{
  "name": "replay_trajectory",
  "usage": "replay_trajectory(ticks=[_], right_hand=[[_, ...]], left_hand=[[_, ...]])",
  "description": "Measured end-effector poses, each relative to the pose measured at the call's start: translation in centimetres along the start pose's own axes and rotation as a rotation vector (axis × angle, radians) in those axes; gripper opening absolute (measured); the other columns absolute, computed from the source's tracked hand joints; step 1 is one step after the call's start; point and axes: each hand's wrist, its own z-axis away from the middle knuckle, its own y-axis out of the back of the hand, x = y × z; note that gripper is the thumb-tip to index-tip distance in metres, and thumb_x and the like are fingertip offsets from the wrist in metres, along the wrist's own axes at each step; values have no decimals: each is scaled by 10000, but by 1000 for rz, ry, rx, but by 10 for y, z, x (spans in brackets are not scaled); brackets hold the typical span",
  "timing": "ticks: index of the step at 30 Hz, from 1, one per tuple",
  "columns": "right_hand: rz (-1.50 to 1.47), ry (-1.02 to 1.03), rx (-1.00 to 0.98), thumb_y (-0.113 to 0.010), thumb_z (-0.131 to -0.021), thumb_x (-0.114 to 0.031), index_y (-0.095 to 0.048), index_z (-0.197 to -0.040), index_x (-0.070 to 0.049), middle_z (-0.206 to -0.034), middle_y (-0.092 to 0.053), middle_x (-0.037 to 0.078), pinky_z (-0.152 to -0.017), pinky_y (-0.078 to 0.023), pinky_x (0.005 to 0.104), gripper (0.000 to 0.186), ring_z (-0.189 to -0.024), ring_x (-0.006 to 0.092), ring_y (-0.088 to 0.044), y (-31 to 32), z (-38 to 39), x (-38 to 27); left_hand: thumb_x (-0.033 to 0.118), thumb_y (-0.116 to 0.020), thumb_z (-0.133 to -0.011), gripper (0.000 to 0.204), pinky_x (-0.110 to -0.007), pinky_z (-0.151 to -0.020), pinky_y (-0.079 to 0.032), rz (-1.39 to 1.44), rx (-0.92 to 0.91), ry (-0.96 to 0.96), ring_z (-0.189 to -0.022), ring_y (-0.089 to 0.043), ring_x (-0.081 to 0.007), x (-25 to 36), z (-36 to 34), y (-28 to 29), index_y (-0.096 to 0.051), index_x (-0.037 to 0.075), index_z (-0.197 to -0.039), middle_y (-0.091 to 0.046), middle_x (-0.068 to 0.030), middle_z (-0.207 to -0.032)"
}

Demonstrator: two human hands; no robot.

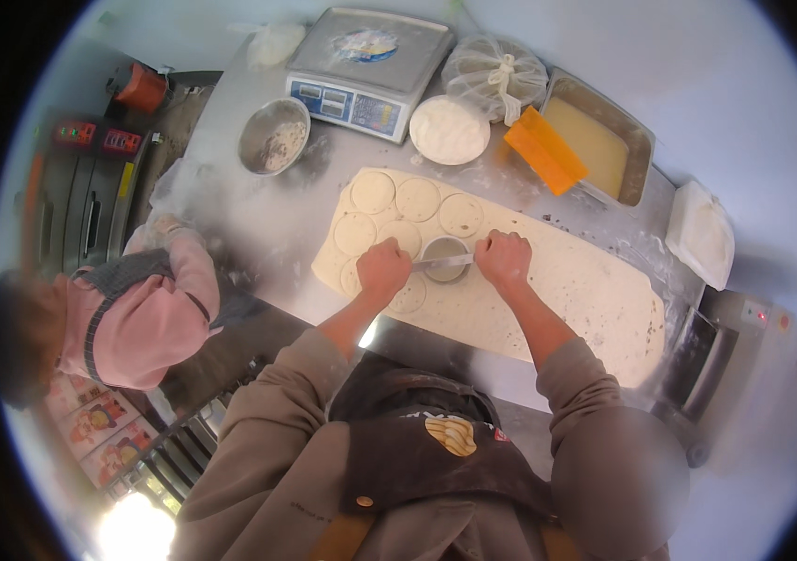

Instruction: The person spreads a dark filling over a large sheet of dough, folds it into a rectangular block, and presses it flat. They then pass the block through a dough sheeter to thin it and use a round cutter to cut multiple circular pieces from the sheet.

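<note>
Dough (567,290), rolled into a long pale sheet, lies across the middle of the steel table (258,224), its near side running close to the table's front edge. Both hands press a round metal cutter (445,259) into the sheet's far left part: the left hand (384,266) and the right hand (504,257) each grip one end of the bar across its top, fingers curled tight around it. Cut circles (417,198) crowd the dough just beyond and beside the cutter.

Toward the far edge stand a digital scale (366,70), a floured metal bowl (274,136) to its left, and a white plate (450,129) to its right. A tied mesh bag (495,75) sits behind the plate. An orange scraper (545,150) leans on the rim of a metal tray (641,150) filled with yellowish liquid, near the far right corner. A white bag (700,234) rests at the right edge.

Another person in a pink top (150,318) bends at the table's left side.
</note>
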Motion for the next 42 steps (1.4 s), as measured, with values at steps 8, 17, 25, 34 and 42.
replay_trajectory(ticks=[8, 17, 25, 34, 42], right_hand=[[7, -51, -158, -585, -964, -311, -797, -876, -64, -852, -787, 178, -845, -559, 494, 337, -874, 365, -737, 1, -4, -4], [19, -45, -170, -598, -948, -311, -787, -839, -73, -834, -781, 182, -813, -560, 503, 322, -838, 376, -737, 2, -6, -5], [-24, 41, -100, -612, -900, -285, -759, -782, -73, -776, -744, 192, -784, -543, 527, 284, -803, 377, -724, -15, -3, 5], [-55, 92, 49, -653, -874, -253, -722, -742, -72, -729, -712, 170, -762, -522, 511, 235, -734, 367, -677, -3, -1, 0], [-154, 175, 210, -692, -855, -184, -709, -725, -74, -699, -687, 159, -737, -523, 498, 172, -738, 355, -679, 27, 47, 9]], left_hand=[[252, -625, -911, 224, -556, -693, -571, 15, -46, 19, -763, -733, -433, -6, -9, 0, -715, 60, -840, -746, -211, -815], [259, -619, -920, 222, -563, -677, -574, -18, -42, 18, -746, -727, -446, -2, -11, 2, -731, 86, -836, -745, -204, -796], [253, -594, -940, 224, -569, -678, -583, -144, -126, -82, -741, -744, -422, -10, -14, -15, -693, 79, -841, -746, -198, -787], [240, -591, -941, 224, -581, -692, -561, -86, -9, -92, -739, -725, -439, -4, 1, -3, -689, 72, -830, -740, -209, -795], [259, -615, -943, 228, -576, -686, -549, -4, 64, -32, -747, -720, -444, 1, 62, 5, -673, 75, -821, -728, -215, -783]])
